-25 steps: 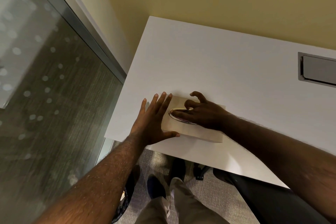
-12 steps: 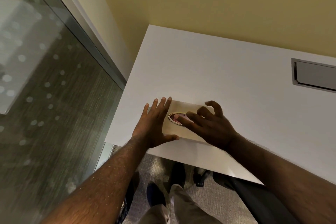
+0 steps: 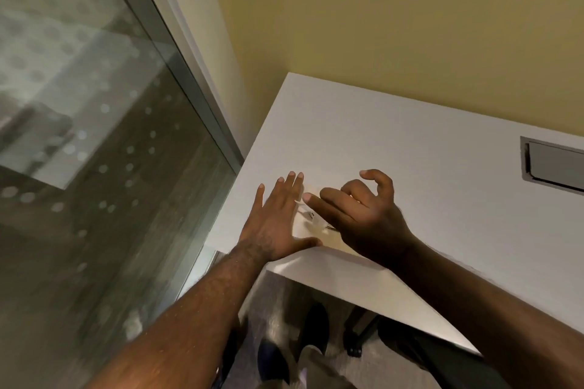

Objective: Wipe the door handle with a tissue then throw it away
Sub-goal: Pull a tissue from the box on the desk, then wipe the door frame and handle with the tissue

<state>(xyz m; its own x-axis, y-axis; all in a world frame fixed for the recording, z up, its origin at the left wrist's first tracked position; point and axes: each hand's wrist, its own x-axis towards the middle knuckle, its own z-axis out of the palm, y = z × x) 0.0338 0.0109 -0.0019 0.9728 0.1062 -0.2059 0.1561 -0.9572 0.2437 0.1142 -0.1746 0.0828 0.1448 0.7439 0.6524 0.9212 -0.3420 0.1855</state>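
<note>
A cream tissue box (image 3: 305,230) lies near the front left corner of the white desk (image 3: 410,151). My left hand (image 3: 275,221) rests flat on the box's left end, fingers spread. My right hand (image 3: 363,218) hovers over the box's slot with its fingers curled. A small strip of white tissue (image 3: 304,210) rises from the slot to my right fingertips. Most of the box is hidden under my hands. No door handle is in view.
A glass wall with a grey metal frame (image 3: 177,79) runs along the left, close to the desk's edge. A grey cable flap (image 3: 556,167) is set into the desk at the right. A dark chair (image 3: 442,363) and my shoes (image 3: 271,360) show below the desk.
My right hand has lifted from the slot and drawn a bit of tissue up. My left hand stays flat on the box. The view has tilted upward and left.
</note>
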